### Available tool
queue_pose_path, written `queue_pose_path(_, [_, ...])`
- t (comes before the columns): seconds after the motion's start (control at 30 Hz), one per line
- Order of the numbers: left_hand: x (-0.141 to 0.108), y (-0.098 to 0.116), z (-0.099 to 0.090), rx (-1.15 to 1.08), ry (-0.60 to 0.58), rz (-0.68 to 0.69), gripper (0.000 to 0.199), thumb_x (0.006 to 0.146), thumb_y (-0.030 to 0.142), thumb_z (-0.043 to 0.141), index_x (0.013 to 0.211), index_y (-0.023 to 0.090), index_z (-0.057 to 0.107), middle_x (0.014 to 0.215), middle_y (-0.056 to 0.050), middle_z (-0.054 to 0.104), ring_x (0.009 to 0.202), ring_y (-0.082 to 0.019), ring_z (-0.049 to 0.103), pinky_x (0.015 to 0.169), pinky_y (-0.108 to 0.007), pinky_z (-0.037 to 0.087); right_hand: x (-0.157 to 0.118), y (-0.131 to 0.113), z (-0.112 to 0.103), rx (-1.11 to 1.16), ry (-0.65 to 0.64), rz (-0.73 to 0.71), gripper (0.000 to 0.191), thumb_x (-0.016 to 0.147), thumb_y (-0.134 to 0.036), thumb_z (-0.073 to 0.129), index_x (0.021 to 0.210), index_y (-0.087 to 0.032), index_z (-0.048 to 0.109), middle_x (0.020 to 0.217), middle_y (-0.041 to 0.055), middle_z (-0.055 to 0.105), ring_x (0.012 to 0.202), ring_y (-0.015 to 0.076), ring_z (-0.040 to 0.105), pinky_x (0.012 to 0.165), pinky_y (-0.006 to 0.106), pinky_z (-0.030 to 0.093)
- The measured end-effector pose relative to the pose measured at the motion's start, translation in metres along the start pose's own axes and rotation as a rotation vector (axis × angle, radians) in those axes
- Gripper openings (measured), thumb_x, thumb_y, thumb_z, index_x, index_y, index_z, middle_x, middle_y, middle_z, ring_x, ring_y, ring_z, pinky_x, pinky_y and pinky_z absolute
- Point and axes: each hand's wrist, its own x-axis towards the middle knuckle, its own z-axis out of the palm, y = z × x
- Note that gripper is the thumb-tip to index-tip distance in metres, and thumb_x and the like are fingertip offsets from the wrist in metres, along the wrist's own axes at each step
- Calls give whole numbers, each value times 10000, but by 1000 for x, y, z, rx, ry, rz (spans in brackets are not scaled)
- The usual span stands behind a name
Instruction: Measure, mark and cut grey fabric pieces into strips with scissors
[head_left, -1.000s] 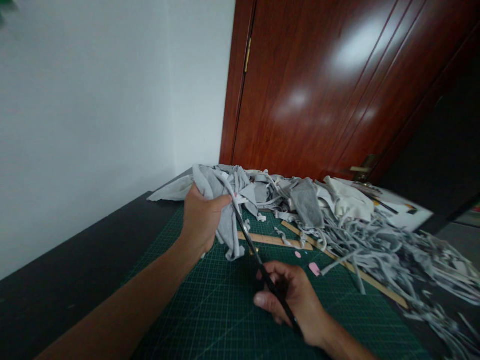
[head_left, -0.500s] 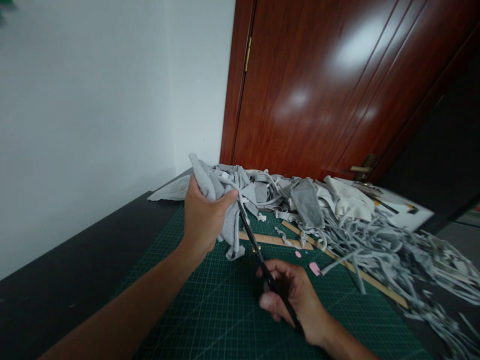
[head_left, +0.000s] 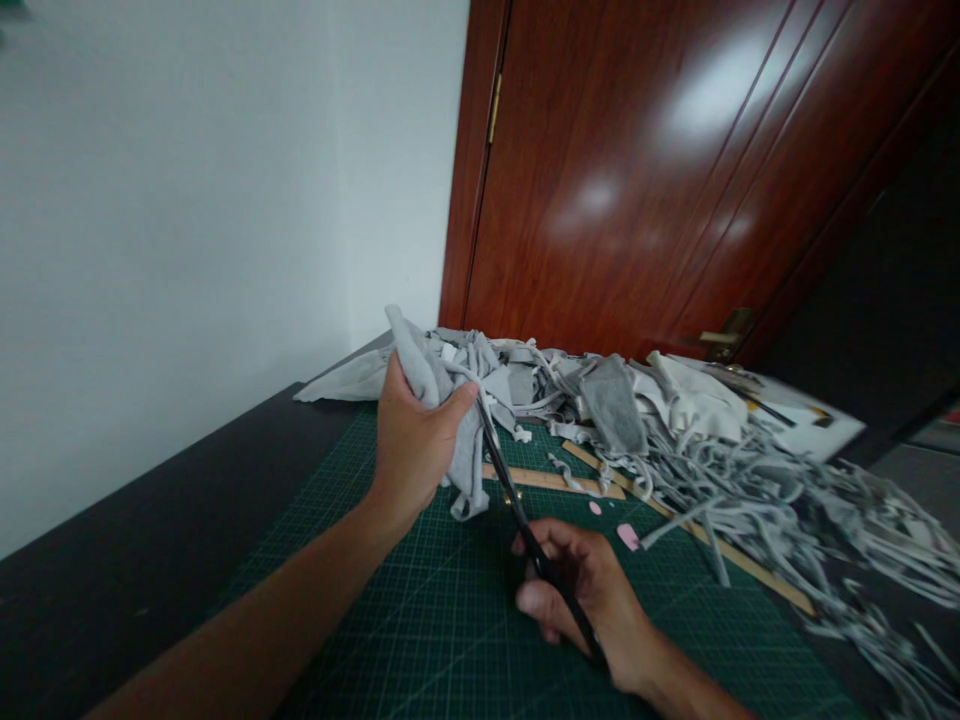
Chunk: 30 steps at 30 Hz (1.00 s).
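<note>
Two things fill my hands: a piece of grey cloth (head_left: 469,455) and a pair of black scissors (head_left: 538,558). My left hand (head_left: 420,435), at the centre of the frame, is clamped on the cloth, thumb on top and pointing right, with one fold sticking up above my knuckles and the rest hanging down past my thumb. My right hand (head_left: 589,590), in the lower middle right of the frame, is curled around the scissors' handles. The blades slant to the upper left, their tips meeting the cloth just beside my left thumb; I cannot tell how far apart they stand.

Below my hands spreads a green cutting mat (head_left: 442,630) with a fine grid. A wooden ruler (head_left: 559,482) lies on it, passing behind the blades, and a longer wooden strip (head_left: 757,572) slants to the lower right. Near my right hand lies a pink scrap (head_left: 628,537). A tangle of grey strips (head_left: 757,490) covers the right side of the frame.
</note>
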Motion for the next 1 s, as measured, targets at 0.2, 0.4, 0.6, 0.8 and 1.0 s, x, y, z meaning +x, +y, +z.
queue_pose_path(0.2, [0, -1, 1, -28, -24, -17, 455, 759, 228, 862, 1169, 239, 662, 1115, -32, 754, 1006, -236, 697, 933, -362, 553, 0, 1, 1, 7, 21, -4, 531, 755, -559, 962, 985, -188, 660, 609, -81, 544, 440, 68, 425, 417, 175, 315])
queue_pose_path(0.4, [0, -1, 1, -75, -15, -71, 375, 777, 228, 832, 1116, 250, 673, 1025, -16, 736, 953, -235, 688, 846, -349, 549, 1, 0, 1, -10, 41, 4, 534, 743, -561, 966, 978, -189, 663, 601, -82, 563, 421, 68, 449, 409, 172, 338])
queue_pose_path(0.6, [0, 2, 1, -63, -12, -38, 406, 735, 186, 831, 1104, 245, 673, 1032, -16, 736, 965, -242, 687, 903, -372, 544, 0, -3, 2, -34, 49, 12, 543, 740, -582, 960, 978, -193, 664, 601, -83, 565, 417, 69, 437, 407, 182, 346])
queue_pose_path(0.8, [-1, 0, 0, -87, -44, -51, 562, 661, 147, 836, 1176, 246, 635, 1114, -20, 727, 1042, -265, 684, 936, -393, 552, -1, -3, 2, -29, 63, 19, 511, 768, -549, 955, 984, -186, 669, 595, -89, 549, 409, 61, 429, 398, 169, 319])
queue_pose_path(1.0, [-1, -4, 1, -93, -63, -70, 577, 637, 111, 812, 1162, 246, 613, 1092, -24, 715, 980, -247, 672, 881, -378, 553, 1, -2, 2, -16, 69, 15, 525, 747, -569, 964, 945, -190, 658, 579, -90, 533, 416, 65, 422, 399, 172, 312])
